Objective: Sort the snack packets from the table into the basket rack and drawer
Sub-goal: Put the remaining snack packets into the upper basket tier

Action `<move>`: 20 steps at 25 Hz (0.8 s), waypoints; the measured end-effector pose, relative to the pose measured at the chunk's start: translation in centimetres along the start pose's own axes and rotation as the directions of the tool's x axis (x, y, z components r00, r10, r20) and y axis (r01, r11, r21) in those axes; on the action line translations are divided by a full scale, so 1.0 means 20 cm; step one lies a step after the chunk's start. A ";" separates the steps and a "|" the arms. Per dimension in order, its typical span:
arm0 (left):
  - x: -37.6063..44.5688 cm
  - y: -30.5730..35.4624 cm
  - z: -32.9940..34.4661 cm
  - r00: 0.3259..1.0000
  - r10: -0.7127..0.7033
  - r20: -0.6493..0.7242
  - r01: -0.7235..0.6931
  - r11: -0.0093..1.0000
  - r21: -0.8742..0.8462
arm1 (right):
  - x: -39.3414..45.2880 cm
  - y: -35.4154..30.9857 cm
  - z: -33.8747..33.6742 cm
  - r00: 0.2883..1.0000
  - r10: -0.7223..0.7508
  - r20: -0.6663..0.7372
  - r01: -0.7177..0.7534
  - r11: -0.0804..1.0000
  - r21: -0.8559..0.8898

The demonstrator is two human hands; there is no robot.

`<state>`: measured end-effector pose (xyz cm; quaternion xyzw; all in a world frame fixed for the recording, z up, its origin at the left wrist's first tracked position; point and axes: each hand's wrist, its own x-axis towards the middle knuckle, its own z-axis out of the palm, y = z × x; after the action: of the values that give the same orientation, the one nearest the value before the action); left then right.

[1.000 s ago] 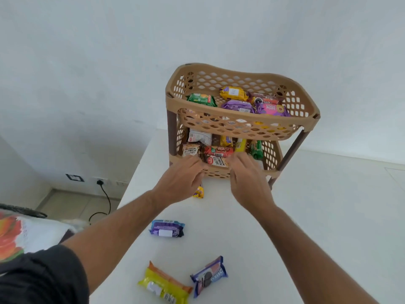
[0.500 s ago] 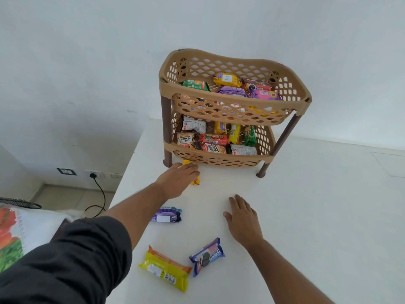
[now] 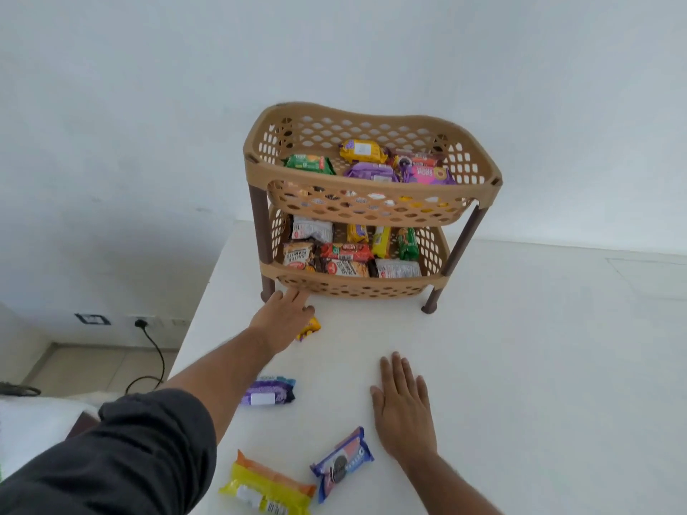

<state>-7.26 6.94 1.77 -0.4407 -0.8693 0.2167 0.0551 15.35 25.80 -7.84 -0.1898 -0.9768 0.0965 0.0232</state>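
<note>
White table bearing rack at far side; left hand lying over small yellow packet near rack, grip unclear; right hand resting flat, fingers straight, beside blue packet.

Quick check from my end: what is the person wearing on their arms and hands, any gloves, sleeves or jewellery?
Both hands are bare: no gloves, rings or watch show on the left hand or the right hand. The left arm carries a dark grey short sleeve ending above the elbow. The right forearm is uncovered as far as the frame shows.
</note>
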 end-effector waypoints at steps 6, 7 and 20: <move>-0.05 -0.05 0.06 0.996 0.083 -0.038 -0.088 0.981 -0.174 | 0.02 0.01 0.01 1.000 0.018 -0.005 -0.017 0.993 0.120; -0.07 -0.05 0.05 0.995 0.086 -0.055 -0.097 0.965 -0.244 | 0.03 0.01 0.02 0.999 0.016 -0.030 -0.011 0.987 0.160; -0.02 -0.48 -1.01 0.586 -0.231 -0.777 -0.358 0.786 -0.504 | 0.16 0.03 0.14 0.982 -0.082 -0.167 0.136 0.929 0.343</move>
<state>-8.32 8.23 24.12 -0.5149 -0.7493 -0.3007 0.2882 12.37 26.94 -10.70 -0.1345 -0.9480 0.2545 0.1356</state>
